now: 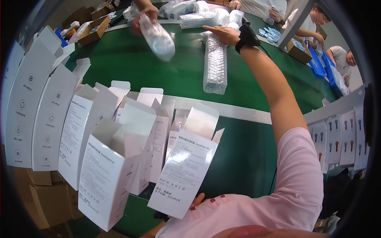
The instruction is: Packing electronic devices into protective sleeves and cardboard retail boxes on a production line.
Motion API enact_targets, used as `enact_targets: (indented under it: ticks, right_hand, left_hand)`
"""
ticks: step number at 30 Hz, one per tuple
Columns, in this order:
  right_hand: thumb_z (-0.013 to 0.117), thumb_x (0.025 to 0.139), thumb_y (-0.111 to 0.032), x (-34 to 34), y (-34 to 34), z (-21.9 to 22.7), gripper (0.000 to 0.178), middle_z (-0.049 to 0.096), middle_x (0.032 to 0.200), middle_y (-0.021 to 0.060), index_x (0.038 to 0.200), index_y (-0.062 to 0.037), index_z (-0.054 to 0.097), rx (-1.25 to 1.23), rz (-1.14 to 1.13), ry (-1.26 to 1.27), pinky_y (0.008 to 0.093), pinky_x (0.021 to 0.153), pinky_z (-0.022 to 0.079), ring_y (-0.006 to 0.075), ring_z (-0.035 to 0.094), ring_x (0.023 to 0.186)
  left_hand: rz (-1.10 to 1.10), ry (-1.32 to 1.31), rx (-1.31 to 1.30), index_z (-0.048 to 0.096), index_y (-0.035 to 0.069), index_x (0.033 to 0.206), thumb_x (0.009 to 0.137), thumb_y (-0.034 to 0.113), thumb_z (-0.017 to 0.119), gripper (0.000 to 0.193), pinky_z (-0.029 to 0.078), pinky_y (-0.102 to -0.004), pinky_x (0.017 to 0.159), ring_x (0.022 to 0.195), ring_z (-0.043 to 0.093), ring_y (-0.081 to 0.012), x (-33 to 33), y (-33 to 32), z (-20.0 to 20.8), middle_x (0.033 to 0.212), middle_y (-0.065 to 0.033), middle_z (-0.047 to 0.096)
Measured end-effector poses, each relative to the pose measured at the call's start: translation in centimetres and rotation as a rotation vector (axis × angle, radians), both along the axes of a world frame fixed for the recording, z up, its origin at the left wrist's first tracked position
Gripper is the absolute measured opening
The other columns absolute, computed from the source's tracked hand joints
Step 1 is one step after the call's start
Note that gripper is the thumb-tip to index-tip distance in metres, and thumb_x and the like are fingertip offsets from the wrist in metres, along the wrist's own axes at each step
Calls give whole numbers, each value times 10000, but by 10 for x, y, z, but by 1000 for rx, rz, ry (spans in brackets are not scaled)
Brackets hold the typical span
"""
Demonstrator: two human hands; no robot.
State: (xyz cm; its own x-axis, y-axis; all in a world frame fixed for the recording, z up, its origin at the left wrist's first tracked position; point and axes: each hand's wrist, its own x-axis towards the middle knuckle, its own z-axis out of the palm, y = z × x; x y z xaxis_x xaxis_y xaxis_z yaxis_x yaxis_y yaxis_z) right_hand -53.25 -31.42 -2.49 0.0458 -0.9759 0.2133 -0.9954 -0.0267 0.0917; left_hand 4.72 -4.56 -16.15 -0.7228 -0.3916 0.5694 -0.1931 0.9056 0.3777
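My right arm, in a pink sleeve with a black device strapped at the wrist, stretches forward across the green surface. My right hand (225,35) is closed over the far end of a bubble-wrapped package (215,67), its index finger extended to the left; the thumb is hidden. Low in front of me, my left hand (197,200) holds an upright white carton (184,170) with raised top flaps. Most of that hand is behind the carton, with a few fingers showing at its right edge. What is inside the carton cannot be seen.
Several open white cartons (101,178) stand in rows on the left. Across the green belt (182,71), another person's hand (145,20) holds a blurred bubble-wrapped package (158,39). More wrapped packages (198,19) lie beyond. Blue trays (317,63) and co-workers are at far right.
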Motion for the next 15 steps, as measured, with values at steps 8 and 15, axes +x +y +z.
enact_targets:
  ticks: [8, 15]
  right_hand:
    - [613, 753, -83, 35, 27, 54, 160, 695, 874, 194, 873, -44, 711, -155, -206, 306, 436, 663, 570, 334, 708, 806]
    - [526, 898, -163, -60, -72, 15, 231, 660, 1100, 205, 1075, -106, 664, -785, 201, -9, 460, 582, 528, 346, 659, 653]
  left_hand:
    - [-40, -181, 799, 605, 96, 1266, 838, 285, 745, 488, 502, -361, 853, 1052, 579, -257, -18, -1, -21, 1197, -99, 612]
    - [-76, -170, 655, 627, 102, 1230, 834, 288, 752, 455, 503, -351, 821, 954, 579, -226, -29, -4, -18, 1112, -73, 624]
